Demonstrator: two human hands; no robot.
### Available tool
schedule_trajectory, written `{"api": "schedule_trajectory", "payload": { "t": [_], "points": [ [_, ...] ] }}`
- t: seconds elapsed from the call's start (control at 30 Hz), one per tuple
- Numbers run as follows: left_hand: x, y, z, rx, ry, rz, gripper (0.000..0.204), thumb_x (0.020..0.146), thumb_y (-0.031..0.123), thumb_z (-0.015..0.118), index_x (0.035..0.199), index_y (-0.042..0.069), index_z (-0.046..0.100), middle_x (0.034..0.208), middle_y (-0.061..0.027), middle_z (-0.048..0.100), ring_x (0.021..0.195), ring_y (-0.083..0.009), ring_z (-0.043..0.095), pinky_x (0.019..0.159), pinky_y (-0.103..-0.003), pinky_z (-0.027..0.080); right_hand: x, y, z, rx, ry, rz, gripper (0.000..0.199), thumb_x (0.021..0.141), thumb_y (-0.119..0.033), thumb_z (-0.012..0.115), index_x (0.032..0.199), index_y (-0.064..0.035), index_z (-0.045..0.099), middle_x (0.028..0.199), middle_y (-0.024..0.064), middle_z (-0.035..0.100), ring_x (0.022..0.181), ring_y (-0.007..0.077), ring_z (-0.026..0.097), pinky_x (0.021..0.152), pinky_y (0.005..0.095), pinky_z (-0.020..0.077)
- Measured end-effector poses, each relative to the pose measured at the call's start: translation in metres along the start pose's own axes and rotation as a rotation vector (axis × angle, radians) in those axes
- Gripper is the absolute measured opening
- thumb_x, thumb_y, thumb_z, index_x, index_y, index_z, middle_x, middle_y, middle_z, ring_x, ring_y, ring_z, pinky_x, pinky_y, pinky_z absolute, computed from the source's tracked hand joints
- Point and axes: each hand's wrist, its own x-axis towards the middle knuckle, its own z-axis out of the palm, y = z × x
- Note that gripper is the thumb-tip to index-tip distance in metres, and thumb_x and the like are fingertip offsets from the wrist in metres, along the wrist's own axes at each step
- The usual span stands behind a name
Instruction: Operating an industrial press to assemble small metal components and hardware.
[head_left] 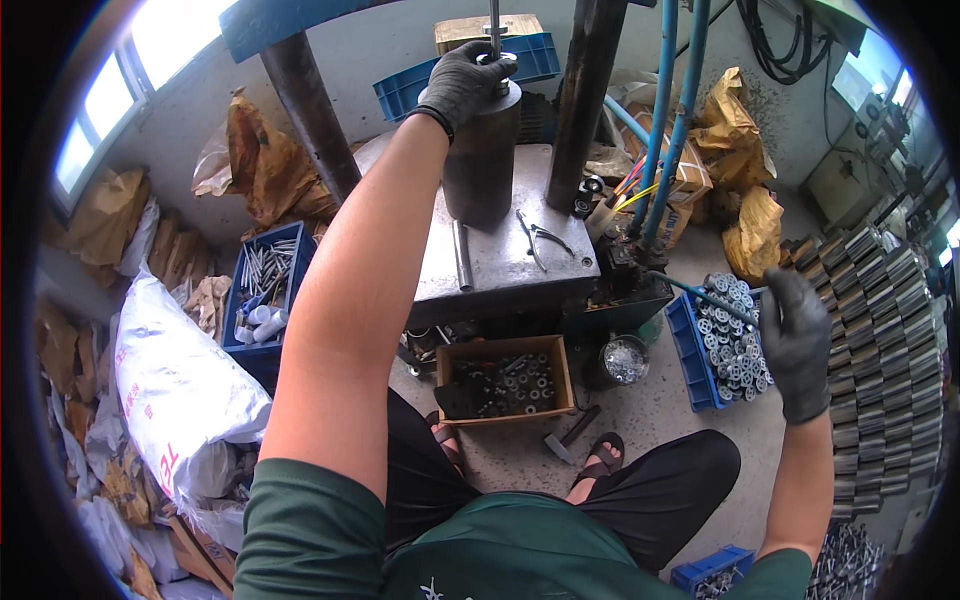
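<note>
So we've got our left hand in a dark glove up at the far end, fingers curled down over the top of the dark steel cylinder standing upright on the press table. A thin vertical rod comes down right at our fingertips. Our right hand, gloved too, hangs out to the right, over the edge of the blue crate full of round metal parts; fingers bent loosely, and we can't tell whether they're holding anything. Pliers lie on the table just right of the cylinder, and a cardboard box of dark pieces sits on the floor nearer us.
</note>
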Motion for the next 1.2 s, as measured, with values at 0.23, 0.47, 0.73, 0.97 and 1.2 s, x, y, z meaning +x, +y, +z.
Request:
{"api": "schedule_trajectory", "payload": {
  "t": [0.23, 0.47, 0.73, 0.97, 1.2],
  "points": [
    [-0.004, 0.003, -0.005, 0.069, 0.01, -0.058, 0.055, 0.085, 0.04, 0.082, 0.127, 0.008, 0.07, 0.096, -0.0081, 0.077, 0.086, -0.0147, 0.074, 0.086, -0.03, 0.059, 0.118, 0.044, 0.034, 0.113, 0.126, 0.108, 0.02, 0.1, -0.019, 0.064, 0.112, -0.0045, 0.072, 0.101, 0.0216, 0.072, 0.092, 0.0368, 0.072, 0.082, 0.0416, 0.0567],
    [0.001, 0.005, -0.003, 0.022, -0.017, 0.036, 0.04, 0.092, 0.01, 0.08, 0.128, 0.003, 0.064, 0.095, -0.0061, 0.067, 0.078, -0.0114, 0.066, 0.07, -0.026, 0.06, 0.166, 0.062, 0.048, -0.029, 0.041, 0.273, 0.036, 0.098, -0.038, 0.063, 0.111, -0.0063, 0.074, 0.105, 0.0206, 0.074, 0.097, 0.0393, 0.071, 0.086, 0.0457, 0.0559],
    [-0.072, 0.058, 0.023, 0.328, 0.287, 0.431, 0.037, 0.086, 0.002, 0.076, 0.121, 0.006, 0.065, 0.109, -0.0062, 0.069, 0.096, -0.016, 0.067, 0.086, -0.029, 0.057, 0.152, 0.038, 0.037, -0.195, -0.031, 0.358, 0.029, 0.098, -0.033, 0.064, 0.109, -0.0084, 0.074, 0.101, 0.0206, 0.073, 0.095, 0.0388, 0.071, 0.085, 0.0454, 0.0563],
    [-0.249, 0.07, 0.074, -0.593, -0.05, 0.292, 0.051, 0.091, -0.003, 0.074, 0.136, 0.007, 0.052, 0.126, -0.0043, 0.061, 0.12, -0.0151, 0.059, 0.102, -0.034, 0.052, 0.079, 0.015, 0.012, -0.072, 0.09, 0.065, 0.017, 0.095, -0.022, 0.066, 0.103, -0.007, 0.07, 0.095, 0.0186, 0.071, 0.085, 0.0379, 0.07, 0.076, 0.0463, 0.0574],
    [-0.355, 0.066, 0.073, -0.326, -0.204, 0.056, 0.051, 0.088, 0.002, 0.079, 0.134, 0.004, 0.058, 0.132, -0.0085, 0.061, 0.123, -0.0207, 0.061, 0.109, -0.036, 0.051, -0.039, -0.084, 0.009, 0.272, 0.078, -0.164, 0.025, 0.09, -0.008, 0.067, 0.113, -0.0016, 0.067, 0.093, 0.0164, 0.069, 0.083, 0.036, 0.068, 0.075, 0.0446, 0.0538]
  ]
}}
